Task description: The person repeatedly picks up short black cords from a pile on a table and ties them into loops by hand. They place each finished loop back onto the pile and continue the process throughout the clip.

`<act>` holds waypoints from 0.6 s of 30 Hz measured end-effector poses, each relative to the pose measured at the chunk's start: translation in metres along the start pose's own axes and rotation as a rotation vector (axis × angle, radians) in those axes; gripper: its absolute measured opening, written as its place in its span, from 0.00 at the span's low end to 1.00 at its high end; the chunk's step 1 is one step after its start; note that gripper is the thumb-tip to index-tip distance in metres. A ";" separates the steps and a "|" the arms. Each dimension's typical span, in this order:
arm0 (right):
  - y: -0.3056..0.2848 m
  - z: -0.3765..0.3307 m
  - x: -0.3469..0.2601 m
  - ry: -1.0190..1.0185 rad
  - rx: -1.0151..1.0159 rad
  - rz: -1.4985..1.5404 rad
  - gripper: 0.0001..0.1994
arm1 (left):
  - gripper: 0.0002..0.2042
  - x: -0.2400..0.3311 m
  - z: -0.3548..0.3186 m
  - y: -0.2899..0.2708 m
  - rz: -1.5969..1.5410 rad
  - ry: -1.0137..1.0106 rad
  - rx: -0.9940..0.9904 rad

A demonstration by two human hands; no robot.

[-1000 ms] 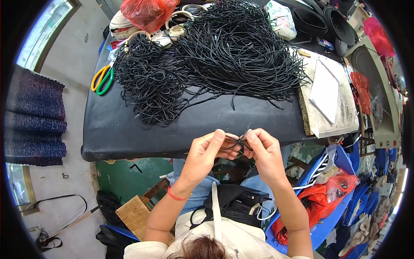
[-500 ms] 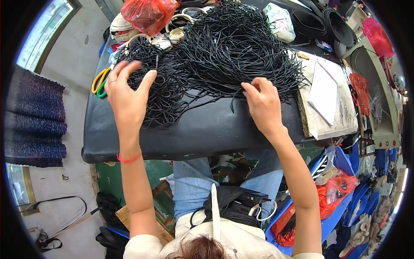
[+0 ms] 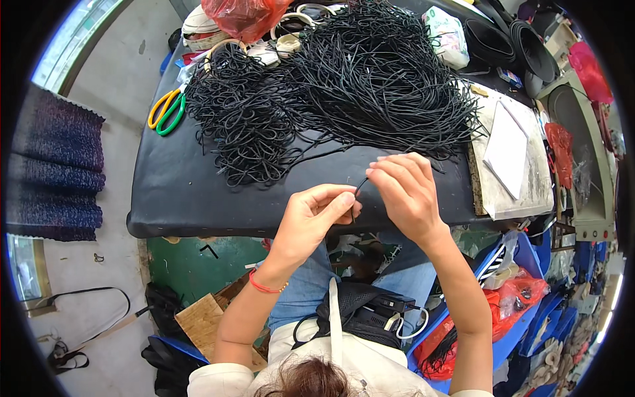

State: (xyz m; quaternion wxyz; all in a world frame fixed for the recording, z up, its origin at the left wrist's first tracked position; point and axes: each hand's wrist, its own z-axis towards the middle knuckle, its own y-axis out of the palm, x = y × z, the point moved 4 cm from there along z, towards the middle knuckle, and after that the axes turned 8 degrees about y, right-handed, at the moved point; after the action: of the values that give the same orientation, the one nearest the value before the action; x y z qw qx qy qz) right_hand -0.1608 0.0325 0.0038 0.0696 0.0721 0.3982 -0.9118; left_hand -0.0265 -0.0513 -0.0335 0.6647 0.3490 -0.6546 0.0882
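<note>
Near the front edge of the black table (image 3: pixel 192 205), my left hand (image 3: pixel 314 215) pinches one end of a short black cord (image 3: pixel 361 185) between thumb and fingers. My right hand (image 3: pixel 407 195) is closed on the cord's other end, just to the right and a little higher. The cord bends slightly between the two pinches. Beyond my hands lies a big heap of loose black cords (image 3: pixel 390 86). Left of it is a smaller heap of black cords bent into loops (image 3: pixel 245 126). A few strands run between the heaps.
Scissors with yellow and green handles (image 3: pixel 170 112) lie at the table's left. On the right sits a worn board (image 3: pixel 486 192) carrying a white plate-like piece (image 3: pixel 509 155). A red plastic bag (image 3: pixel 245 16) and cream rings stand at the back. A blue bin (image 3: pixel 433 360) is beside my right leg.
My left hand has left the looped heap and come right and nearer, meeting the right hand. A cord is now held between them. My right hand has drawn nearer, off the big heap's edge.
</note>
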 end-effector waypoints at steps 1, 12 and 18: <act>-0.001 -0.001 -0.002 0.001 -0.011 0.001 0.09 | 0.10 0.001 -0.004 0.000 -0.060 -0.033 0.011; -0.017 0.012 0.011 0.225 -0.025 0.104 0.10 | 0.08 0.012 -0.022 -0.016 -0.038 -0.044 0.013; -0.001 0.016 -0.019 0.616 -0.003 0.379 0.05 | 0.09 0.000 -0.017 -0.008 -0.103 0.074 0.186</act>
State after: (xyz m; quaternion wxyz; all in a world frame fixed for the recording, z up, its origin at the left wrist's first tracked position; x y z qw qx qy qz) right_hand -0.1432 0.0229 0.0193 0.1143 0.4159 0.3812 -0.8177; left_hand -0.0083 -0.0480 -0.0346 0.6566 0.4390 -0.6000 0.1272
